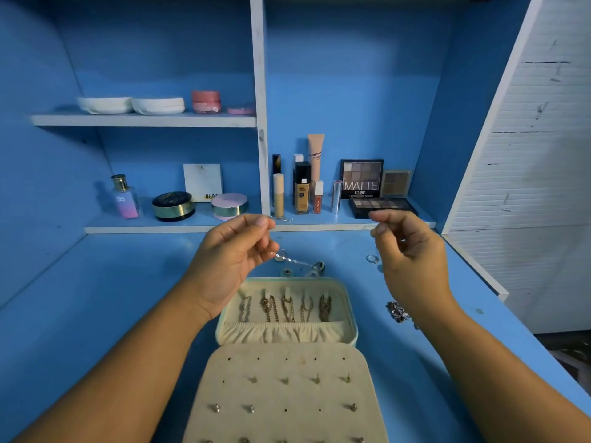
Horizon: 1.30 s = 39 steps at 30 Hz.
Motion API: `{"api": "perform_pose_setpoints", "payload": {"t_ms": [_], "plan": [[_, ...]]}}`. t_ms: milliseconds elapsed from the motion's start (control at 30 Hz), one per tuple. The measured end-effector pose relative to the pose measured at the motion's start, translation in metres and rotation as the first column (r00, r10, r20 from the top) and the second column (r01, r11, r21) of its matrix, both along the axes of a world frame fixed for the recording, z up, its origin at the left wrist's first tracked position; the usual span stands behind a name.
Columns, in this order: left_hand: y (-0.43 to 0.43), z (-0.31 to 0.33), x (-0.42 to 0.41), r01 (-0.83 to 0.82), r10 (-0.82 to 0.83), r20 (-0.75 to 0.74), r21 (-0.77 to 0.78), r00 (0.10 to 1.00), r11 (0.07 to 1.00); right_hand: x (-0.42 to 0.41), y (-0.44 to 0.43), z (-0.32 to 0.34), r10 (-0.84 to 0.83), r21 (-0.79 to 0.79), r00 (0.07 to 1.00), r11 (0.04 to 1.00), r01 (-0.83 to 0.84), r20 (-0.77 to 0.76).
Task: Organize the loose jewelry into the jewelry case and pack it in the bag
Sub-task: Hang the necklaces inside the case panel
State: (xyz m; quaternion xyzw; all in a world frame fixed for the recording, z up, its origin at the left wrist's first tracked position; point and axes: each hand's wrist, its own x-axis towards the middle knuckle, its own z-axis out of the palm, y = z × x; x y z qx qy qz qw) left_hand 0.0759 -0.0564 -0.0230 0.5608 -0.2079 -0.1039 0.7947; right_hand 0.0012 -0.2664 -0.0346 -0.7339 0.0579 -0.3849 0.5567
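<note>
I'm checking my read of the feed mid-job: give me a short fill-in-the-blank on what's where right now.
1. The thin chain hangs from the ____ hand.
2. In the open jewelry case, chains hang from ____ hooks in the lid.
3. The silver ring lies on the blue ____ beside the right hand.
4. The palette on the shelf reads ____.

Missing words: left; five; desk; MATTE
</note>
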Motion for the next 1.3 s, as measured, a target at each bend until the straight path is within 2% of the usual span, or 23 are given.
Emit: {"api": "perform_pose_setpoints", "payload": {"t_ms": [100,200,300,367,467,533,633,867,1033,1167,1300], "plan": [[0.000,0.002,-0.001,-0.088,0.087,0.060,0.017,0.994,0.996,-0.001,0.001,-0.002,0.072,-0.039,0.982,0.996,-0.079,-0.173],[0.000,0.002,-0.003,-0.156,0.140,0.155,0.097,0.978,0.983,-0.002,0.004,-0.008,0.144,-0.240,0.910,0.938,-0.250,-0.388],[0.000,0.003,-0.005,-0.182,0.131,0.277,0.167,0.952,0.969,-0.001,0.008,-0.012,0.090,-0.502,0.891,0.799,-0.332,-0.446],[-0.001,0.005,-0.009,-0.172,0.092,0.355,0.202,0.930,0.964,-0.001,0.010,-0.013,0.120,-0.537,0.885,0.756,-0.375,-0.450],[-0.005,0.006,-0.016,-0.106,-0.019,0.438,0.260,0.899,0.960,-0.004,0.023,-0.010,0.336,-0.336,0.832,0.798,-0.501,-0.442],[-0.007,0.007,-0.019,-0.074,-0.074,0.471,0.288,0.879,0.955,-0.003,0.032,-0.010,0.492,-0.181,0.780,0.789,-0.588,-0.387],[-0.005,0.004,-0.017,-0.063,-0.108,0.498,0.315,0.860,0.947,-0.003,0.039,-0.007,0.603,-0.021,0.747,0.774,-0.633,-0.278],[-0.001,-0.005,-0.006,-0.212,-0.002,0.485,0.386,0.874,0.898,-0.006,0.026,0.008,0.541,0.221,0.840,0.824,-0.522,-0.032],[0.001,-0.008,0.001,-0.251,0.052,0.432,0.419,0.900,0.873,-0.003,0.007,0.015,0.335,0.459,0.926,0.804,-0.378,0.174],[0.004,-0.011,0.008,-0.385,0.211,0.403,0.418,0.890,0.823,-0.003,-0.002,0.014,0.240,0.492,0.954,0.818,-0.298,0.178],[0.009,-0.011,0.013,-0.445,0.273,0.390,0.472,0.880,0.761,-0.003,0.005,0.014,0.232,0.396,0.968,0.883,-0.253,0.099]]}}
